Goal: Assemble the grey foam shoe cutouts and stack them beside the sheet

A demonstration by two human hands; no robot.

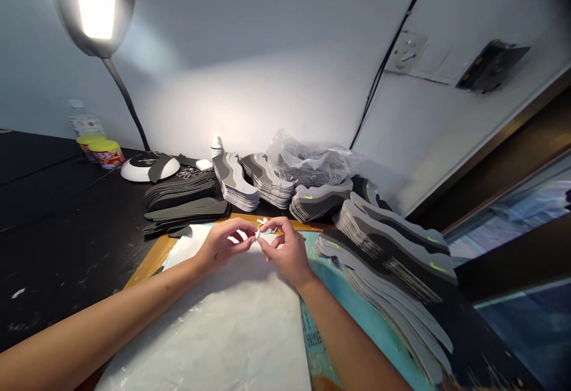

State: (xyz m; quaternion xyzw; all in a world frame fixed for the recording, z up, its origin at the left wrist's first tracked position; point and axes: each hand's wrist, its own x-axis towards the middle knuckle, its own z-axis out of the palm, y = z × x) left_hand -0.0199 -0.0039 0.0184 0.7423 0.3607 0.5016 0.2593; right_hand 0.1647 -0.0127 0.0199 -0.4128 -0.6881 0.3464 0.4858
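Note:
My left hand (225,242) and my right hand (285,248) meet above the far end of a white sheet (214,331). Between their fingertips is a small white cord (257,234), pinched from both sides, with a loose end showing just behind the fingers. Its exact shape is partly hidden by the fingers. Under the white sheet lie a wooden board (143,269) and a teal mat (357,302).
Stacked grey and black shaped pieces (379,233) stand at the right, with more stacks (236,183) behind my hands. Dark pieces (181,191) lie at the left. A clear plastic bag (307,159), white bottle (216,146), lamp base (134,169) and tubs (107,154) stand at the back.

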